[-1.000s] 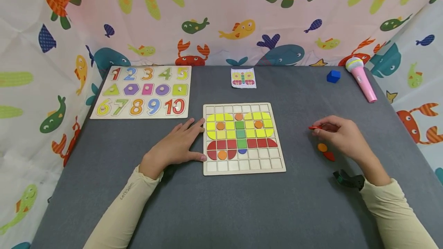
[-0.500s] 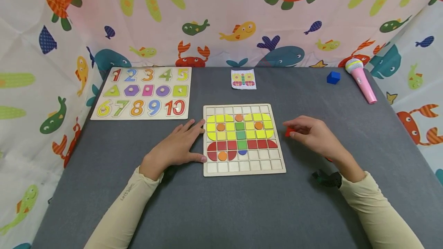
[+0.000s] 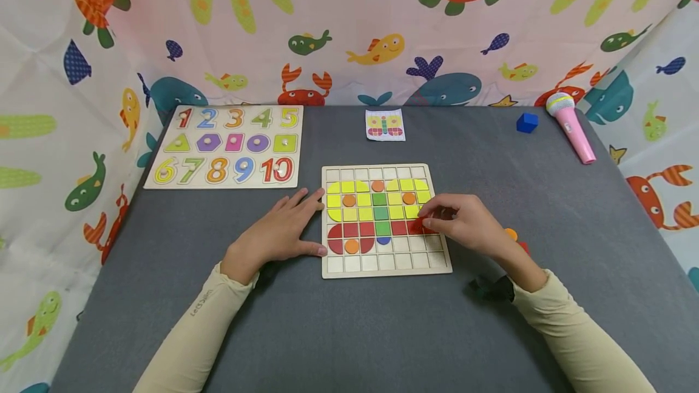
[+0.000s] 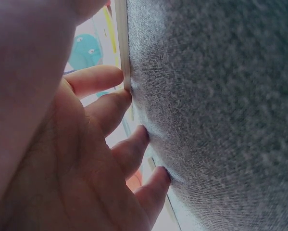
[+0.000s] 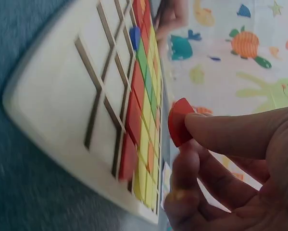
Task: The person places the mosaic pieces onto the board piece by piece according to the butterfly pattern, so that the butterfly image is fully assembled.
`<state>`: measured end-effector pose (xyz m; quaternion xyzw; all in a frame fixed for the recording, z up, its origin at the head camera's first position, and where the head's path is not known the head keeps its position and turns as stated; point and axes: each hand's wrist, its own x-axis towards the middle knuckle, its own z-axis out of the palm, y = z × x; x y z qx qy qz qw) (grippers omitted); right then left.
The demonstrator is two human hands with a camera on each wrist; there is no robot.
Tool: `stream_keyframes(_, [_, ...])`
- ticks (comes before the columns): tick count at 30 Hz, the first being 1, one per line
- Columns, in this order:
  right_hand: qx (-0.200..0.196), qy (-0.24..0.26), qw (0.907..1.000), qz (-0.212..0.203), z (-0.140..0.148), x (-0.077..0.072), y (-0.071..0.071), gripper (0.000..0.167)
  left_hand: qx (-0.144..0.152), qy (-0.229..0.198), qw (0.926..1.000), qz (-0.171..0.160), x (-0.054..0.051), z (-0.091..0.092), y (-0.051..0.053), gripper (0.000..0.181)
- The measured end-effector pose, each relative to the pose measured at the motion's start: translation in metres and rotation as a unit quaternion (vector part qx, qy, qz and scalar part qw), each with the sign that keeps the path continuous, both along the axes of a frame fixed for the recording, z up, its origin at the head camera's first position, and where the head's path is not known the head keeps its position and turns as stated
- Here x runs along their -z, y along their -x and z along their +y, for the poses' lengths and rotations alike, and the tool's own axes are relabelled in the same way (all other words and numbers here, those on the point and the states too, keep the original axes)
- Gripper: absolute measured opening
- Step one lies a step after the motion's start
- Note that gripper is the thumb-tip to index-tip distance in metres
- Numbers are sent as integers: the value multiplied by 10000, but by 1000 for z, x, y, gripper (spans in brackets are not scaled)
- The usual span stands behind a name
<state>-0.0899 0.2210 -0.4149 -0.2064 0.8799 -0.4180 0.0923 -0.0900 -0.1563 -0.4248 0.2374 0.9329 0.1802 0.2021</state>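
A wooden grid board (image 3: 388, 273) lies mid-table, with yellow, red, green and orange pieces set in a butterfly pattern and a blue half-round piece (image 3: 384, 240) below the green column. My left hand (image 3: 275, 232) rests at the board's left edge, fingers spread; in the left wrist view its fingertips (image 4: 112, 77) touch the board's side and the grey cloth. My right hand (image 3: 464, 223) pinches a red quarter-round piece (image 5: 179, 122) between thumb and fingers. It holds the piece above the board's right side, over the red row, apart from the surface in the right wrist view.
An orange disc (image 3: 511, 234) and a red piece (image 3: 524, 247), partly hidden by my right forearm, lie right of the board. Behind are a number puzzle (image 3: 224, 147), a butterfly picture card (image 3: 384, 125), a blue cube (image 3: 526, 122) and a pink toy microphone (image 3: 573, 129).
My right hand has carried the red piece leftward from beside the loose pieces to over the board's right side. The left hand stays at the board's edge.
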Motion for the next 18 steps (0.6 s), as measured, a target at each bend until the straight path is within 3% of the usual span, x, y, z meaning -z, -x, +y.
stream_keyframes(5, [-229,108,9994,-245,-11,5,-5,10,2,-3,10000,20,0,0,0,97])
stream_keyframes(18, [-936,-417,9940,383,-28,10,-17,13,-13,-9,10000,-10,-1,0,0,97])
